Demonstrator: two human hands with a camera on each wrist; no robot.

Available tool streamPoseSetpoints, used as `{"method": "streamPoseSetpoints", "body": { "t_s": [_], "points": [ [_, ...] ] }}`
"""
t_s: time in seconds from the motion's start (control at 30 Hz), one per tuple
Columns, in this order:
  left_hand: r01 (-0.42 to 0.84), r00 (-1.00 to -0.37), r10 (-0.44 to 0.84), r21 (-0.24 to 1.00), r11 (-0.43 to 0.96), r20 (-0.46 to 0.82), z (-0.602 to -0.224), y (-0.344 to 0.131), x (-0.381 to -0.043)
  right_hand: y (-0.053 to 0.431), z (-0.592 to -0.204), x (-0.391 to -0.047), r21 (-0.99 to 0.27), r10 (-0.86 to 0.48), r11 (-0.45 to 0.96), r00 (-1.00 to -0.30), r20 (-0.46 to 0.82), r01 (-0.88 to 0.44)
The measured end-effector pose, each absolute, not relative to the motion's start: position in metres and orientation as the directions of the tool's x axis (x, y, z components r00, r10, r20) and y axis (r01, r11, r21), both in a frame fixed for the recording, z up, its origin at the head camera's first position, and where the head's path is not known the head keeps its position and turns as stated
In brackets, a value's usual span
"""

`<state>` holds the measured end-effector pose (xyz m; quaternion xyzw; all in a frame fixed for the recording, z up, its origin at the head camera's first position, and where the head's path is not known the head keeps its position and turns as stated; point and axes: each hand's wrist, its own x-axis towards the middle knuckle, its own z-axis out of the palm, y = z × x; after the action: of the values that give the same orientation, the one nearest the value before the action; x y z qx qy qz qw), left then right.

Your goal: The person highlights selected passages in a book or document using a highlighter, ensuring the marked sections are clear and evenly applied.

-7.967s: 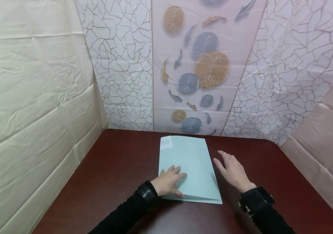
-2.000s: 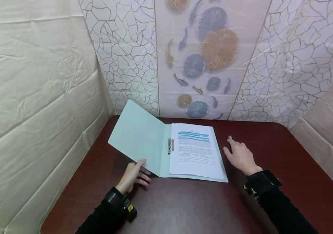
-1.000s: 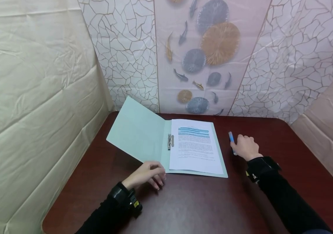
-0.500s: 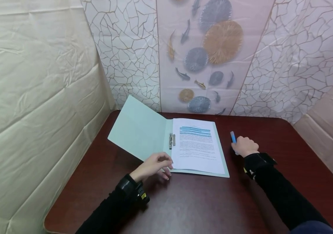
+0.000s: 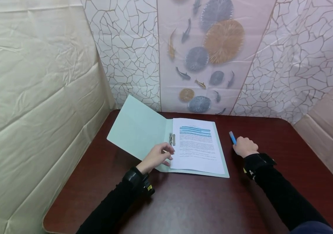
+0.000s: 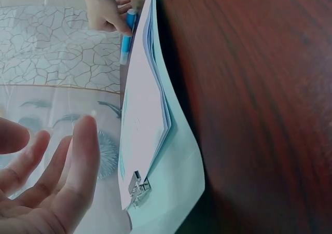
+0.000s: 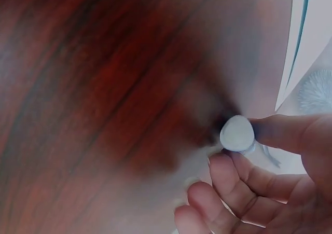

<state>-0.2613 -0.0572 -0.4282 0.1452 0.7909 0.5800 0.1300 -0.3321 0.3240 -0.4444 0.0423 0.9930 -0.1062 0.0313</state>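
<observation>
A pale green folder (image 5: 137, 130) lies with its cover swung out to the left and tilted up. White printed pages (image 5: 197, 149) rest in its right half, blue highlighting across their upper lines. A metal clip (image 5: 172, 139) sits along the left margin of the pages. My left hand (image 5: 158, 156) is over the folder's spine below the clip, fingers loosely bent around nothing; in the left wrist view the left hand (image 6: 52, 192) appears raised off the paper. Right of the folder, my right hand (image 5: 246, 147) pinches a blue highlighter (image 5: 232, 138); its pale end (image 7: 237, 134) shows between thumb and fingers.
Underneath is a dark reddish-brown table (image 5: 189, 204) with rounded far corners. A patterned backdrop (image 5: 198, 65) rises behind it, and cream cloth (image 5: 37, 113) hangs on the left. Pinkish cloth (image 5: 327, 136) hangs on the right.
The folder, closed 8 seconds ago, is open. The left hand has left the cover's lower edge and moved right and farther in over the spine. The right hand now visibly holds the highlighter.
</observation>
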Motion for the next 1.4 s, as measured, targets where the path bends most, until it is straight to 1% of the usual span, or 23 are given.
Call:
{"method": "streamPoseSetpoints", "body": {
  "t_s": [0.33,0.53,0.7,0.8,1.0,1.2,1.4],
  "points": [
    [0.055,-0.920,0.388,0.957,0.285,-0.062,-0.426,-0.052,-0.267,0.323,-0.436,-0.327,-0.256,0.048,0.966,-0.999,0.010,0.044],
    [0.049,-0.914,0.399,0.957,0.287,-0.073,-0.424,-0.052,-0.267,0.319,-0.429,-0.323,-0.296,0.045,0.955,-0.993,0.110,0.010],
    [0.068,-0.904,0.419,0.941,0.331,-0.082,-0.422,-0.051,-0.268,0.311,-0.422,-0.320,-0.345,0.044,0.938,-0.976,0.214,-0.033],
    [0.082,-0.897,0.433,0.935,0.346,-0.082,-0.422,-0.050,-0.269,0.306,-0.414,-0.315,-0.379,0.050,0.924,-0.966,0.255,-0.053],
    [0.118,-0.896,0.440,0.920,0.373,-0.063,-0.421,-0.049,-0.270,0.296,-0.397,-0.306,-0.436,0.071,0.897,-0.948,0.311,-0.076],
    [0.167,-0.902,0.429,0.882,0.440,-0.043,-0.420,-0.047,-0.275,0.287,-0.388,-0.303,-0.479,0.042,0.865,-0.927,0.373,-0.153],
    [0.185,-0.902,0.430,0.867,0.463,-0.037,-0.419,-0.043,-0.280,0.276,-0.383,-0.301,-0.513,0.018,0.828,-0.904,0.427,-0.226]
  ]
}}
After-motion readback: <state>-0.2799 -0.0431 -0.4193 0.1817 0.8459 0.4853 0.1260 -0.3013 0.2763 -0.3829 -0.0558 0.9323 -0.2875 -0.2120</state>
